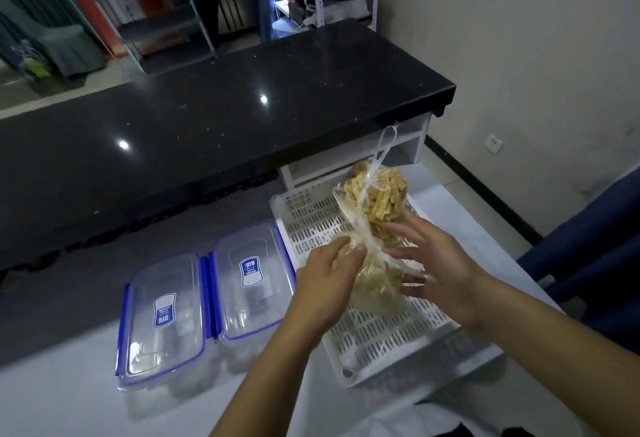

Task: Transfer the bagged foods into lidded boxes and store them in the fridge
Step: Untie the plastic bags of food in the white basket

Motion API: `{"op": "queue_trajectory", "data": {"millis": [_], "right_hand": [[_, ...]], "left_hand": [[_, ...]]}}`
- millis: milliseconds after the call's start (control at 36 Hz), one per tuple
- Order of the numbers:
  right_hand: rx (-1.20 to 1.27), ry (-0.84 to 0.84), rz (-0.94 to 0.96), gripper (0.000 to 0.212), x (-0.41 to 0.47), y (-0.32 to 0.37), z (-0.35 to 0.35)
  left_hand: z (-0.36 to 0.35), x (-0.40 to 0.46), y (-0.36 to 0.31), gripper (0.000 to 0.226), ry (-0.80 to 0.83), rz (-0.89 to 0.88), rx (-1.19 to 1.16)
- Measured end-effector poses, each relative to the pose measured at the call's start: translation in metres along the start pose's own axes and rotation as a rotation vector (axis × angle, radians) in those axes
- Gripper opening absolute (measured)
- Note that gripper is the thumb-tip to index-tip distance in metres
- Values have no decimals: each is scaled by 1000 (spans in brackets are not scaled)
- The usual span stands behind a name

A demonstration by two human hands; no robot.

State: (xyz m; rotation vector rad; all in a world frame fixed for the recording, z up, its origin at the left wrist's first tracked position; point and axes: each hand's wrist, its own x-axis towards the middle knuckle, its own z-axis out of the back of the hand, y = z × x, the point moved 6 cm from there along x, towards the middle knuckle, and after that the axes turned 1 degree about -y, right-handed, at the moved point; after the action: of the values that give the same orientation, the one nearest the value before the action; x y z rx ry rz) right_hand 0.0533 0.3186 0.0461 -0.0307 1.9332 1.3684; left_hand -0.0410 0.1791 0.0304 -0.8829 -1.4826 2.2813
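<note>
A clear plastic bag of tan stick-shaped snacks (375, 204) stood upright in a white perforated plastic basket (388, 336), its tied handles rising in a loop above it. A second clear bag of pale food (377, 286) lay just in front of it in the same basket. The left hand (325, 284) rested on the pale bag, its fingers (349, 251) curled and pinching the bag's top. The right hand (440, 270) was spread open, fingers (401, 230) apart, touching the bags' right side without closing on anything. Just left of the basket, two clear rectangular lidded boxes with blue clips (207, 305) sat side by side, lids on, on the white table (69, 402). Behind stood a black glossy counter (225, 107).
</note>
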Motion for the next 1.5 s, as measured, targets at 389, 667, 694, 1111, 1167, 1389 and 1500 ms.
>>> {"op": "queue_trajectory", "data": {"millis": [389,667,694,1111,1167,1389,1500], "right_hand": [[-328,191,-31,58,-24,-18,16],[-850,79,423,32,15,17,46],[-900,89,435,31,22,14,42],[-1006,61,757,16,26,-15,21],[-1015,64,807,16,25,-15,21],[-905,134,874,8,39,-3,24],[-775,208,828,8,43,4,33]], "left_hand": [[-21,-26,18,59,52,-43,326],[-20,-19,2,42,-91,-278,503],[-22,-18,0,40,-96,-301,532],[-38,-22,-10,11,-425,-387,722],[-41,-25,-15,13,-464,-424,754],[-42,-25,-4,4,-549,-332,600],[-39,-33,-7,8,-620,-310,390]]}}
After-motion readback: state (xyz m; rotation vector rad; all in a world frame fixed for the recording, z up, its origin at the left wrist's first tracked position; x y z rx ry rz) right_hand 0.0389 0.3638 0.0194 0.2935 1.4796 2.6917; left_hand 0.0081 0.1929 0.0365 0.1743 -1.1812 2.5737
